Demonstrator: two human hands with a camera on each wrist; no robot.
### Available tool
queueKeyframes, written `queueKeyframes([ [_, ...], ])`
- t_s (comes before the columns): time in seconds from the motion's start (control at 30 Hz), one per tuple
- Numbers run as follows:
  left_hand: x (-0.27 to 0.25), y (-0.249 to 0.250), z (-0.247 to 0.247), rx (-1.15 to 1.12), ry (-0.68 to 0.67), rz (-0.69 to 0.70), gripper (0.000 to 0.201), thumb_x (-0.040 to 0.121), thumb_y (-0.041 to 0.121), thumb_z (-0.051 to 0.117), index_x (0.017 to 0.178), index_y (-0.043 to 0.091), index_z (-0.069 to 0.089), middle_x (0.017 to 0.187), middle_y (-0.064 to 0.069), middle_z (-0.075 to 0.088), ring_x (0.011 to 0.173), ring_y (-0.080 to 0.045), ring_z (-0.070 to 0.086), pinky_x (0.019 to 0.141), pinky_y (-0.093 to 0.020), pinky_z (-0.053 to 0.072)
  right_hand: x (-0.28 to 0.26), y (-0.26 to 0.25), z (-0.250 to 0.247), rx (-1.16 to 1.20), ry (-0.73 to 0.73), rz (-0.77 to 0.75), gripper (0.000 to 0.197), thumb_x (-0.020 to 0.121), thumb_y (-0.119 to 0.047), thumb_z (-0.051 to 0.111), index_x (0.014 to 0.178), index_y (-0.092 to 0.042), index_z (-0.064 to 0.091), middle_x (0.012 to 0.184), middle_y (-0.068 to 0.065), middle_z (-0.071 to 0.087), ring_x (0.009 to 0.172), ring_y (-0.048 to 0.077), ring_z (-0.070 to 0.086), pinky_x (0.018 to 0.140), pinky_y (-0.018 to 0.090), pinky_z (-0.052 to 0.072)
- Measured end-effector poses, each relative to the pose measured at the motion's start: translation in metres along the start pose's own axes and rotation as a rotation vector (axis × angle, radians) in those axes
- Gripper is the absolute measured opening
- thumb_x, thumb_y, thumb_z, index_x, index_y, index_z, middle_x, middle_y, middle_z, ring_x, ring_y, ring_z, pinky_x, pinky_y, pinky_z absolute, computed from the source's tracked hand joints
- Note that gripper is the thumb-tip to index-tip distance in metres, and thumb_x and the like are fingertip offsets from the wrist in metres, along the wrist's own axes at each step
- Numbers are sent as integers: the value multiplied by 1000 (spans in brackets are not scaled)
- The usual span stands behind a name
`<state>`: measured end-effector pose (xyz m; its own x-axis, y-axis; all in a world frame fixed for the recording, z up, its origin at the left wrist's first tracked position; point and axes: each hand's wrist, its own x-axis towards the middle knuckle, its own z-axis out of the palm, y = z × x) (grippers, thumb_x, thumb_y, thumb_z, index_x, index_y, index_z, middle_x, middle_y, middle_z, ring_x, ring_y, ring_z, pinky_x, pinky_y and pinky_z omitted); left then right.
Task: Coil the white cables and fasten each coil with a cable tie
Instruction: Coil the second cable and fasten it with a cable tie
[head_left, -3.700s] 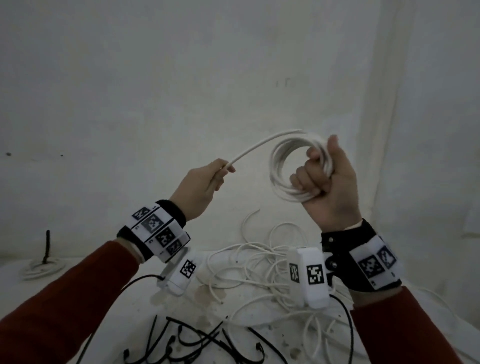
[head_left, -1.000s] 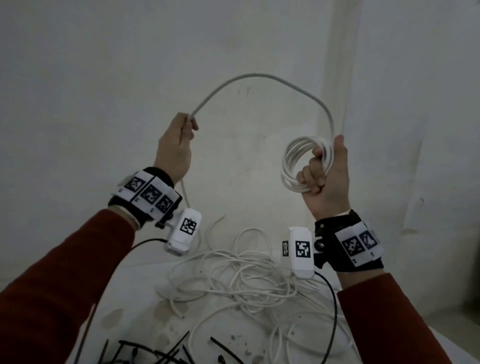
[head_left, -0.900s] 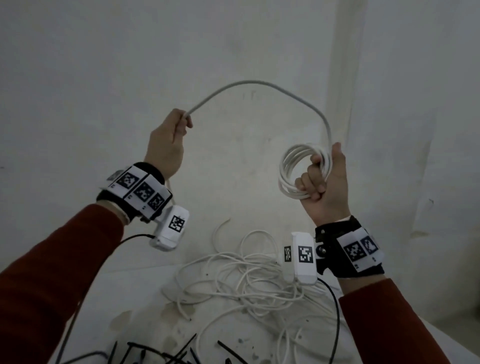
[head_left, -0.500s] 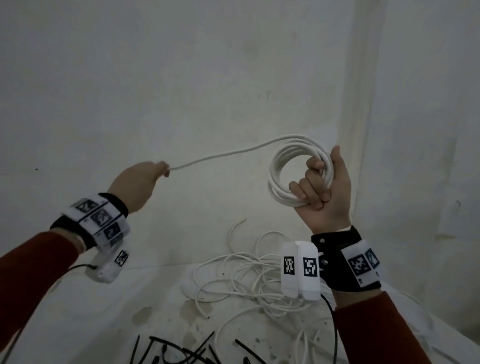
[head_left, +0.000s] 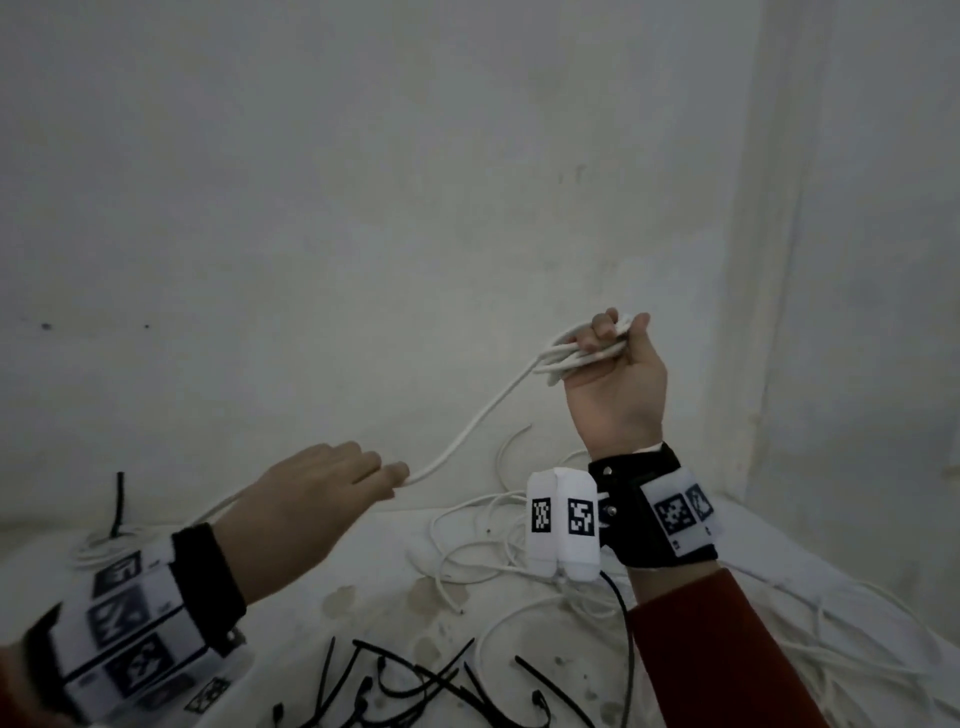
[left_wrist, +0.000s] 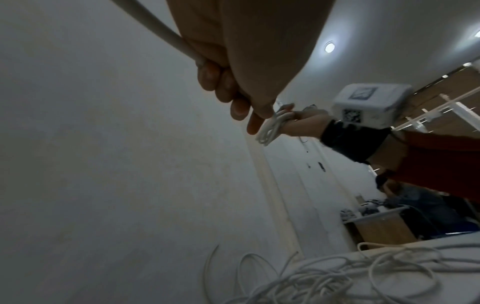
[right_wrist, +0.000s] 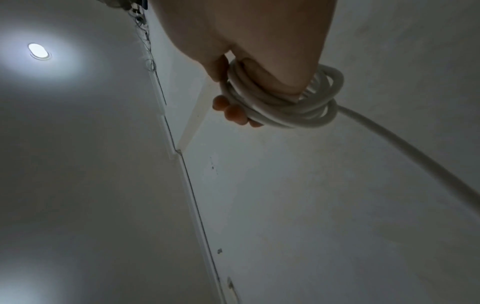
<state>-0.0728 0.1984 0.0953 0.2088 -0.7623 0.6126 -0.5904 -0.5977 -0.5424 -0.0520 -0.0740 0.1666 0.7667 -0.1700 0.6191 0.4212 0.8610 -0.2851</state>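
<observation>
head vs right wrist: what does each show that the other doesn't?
Head only: left hand on the loose cable run, black cable ties and tangled white cables on the table, a finished tied coil at far left.
Right wrist only: ceiling light.
Both: right hand gripping the cable coil, with one strand leading off.

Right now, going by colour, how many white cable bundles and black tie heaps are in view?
White coils: 2, the held coil in the right hand and the tied coil at far left.
White loose tangle: 1.
Black cable-tie heap: 1; single ties too overlapped to count.
Total: 4.
</observation>
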Motion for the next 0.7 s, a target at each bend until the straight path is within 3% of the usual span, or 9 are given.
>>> queueKeyframes([
  [0.1,3,8,-12,37,-33,34,17,89,18,46,105,19,51,77,5,55,67,-15,48,57,-25,32,-2,29,-4,-126,67,3,31,104,-31,28,83,-16,44,61,-5,54,53,10,52,58,22,47],
  [0.27,17,8,-33,49,-3,74,23,91,20,40,93,16,62,74,2,56,72,-16,42,61,-27,25,-22,77,-11,-619,131,-15,32,103,-19,39,75,-8,47,57,3,56,46,12,52,48,22,43],
  [0.33,20,6,-33,62,-22,81,21,89,18,42,90,17,62,75,3,56,72,-16,42,61,-26,25,-34,92,-11,-833,33,-11,31,102,-16,41,75,-4,48,61,12,55,45,14,53,49,21,43],
  [0.43,19,-3,-30,82,-51,44,10,87,16,51,89,20,60,74,4,54,69,-17,48,60,-25,28,-51,106,-15,-1046,-246,24,29,101,-11,45,72,-4,50,57,1,58,48,17,55,52,25,45],
  [0.5,17,-11,-31,81,-68,-3,6,86,19,55,88,20,61,73,4,54,66,-18,52,55,-27,34,-62,108,-18,-1111,-400,147,25,101,-13,45,78,-4,51,57,0,60,46,20,54,49,27,44],
  [0.57,14,-19,-34,44,-55,-73,17,90,29,47,87,21,62,71,3,53,59,-19,52,45,-28,35,-73,104,-17,-1063,-461,306,25,102,-19,43,82,-5,50,54,1,55,43,16,46,46,24,39],
  [0.63,10,-24,-34,-20,-41,-125,26,92,38,39,89,25,61,70,5,51,55,-17,51,37,-25,33,-81,99,-13,-1025,-476,421,37,104,-29,34,90,-2,56,51,0,48,42,12,40,43,23,33],
  [0.7,6,-27,-28,-75,-25,-122,25,94,42,37,92,28,57,72,6,51,53,-16,50,36,-25,34,-85,93,-9,-1039,-501,490,62,101,-45,22,95,2,62,48,2,43,41,12,36,43,24,29],
])
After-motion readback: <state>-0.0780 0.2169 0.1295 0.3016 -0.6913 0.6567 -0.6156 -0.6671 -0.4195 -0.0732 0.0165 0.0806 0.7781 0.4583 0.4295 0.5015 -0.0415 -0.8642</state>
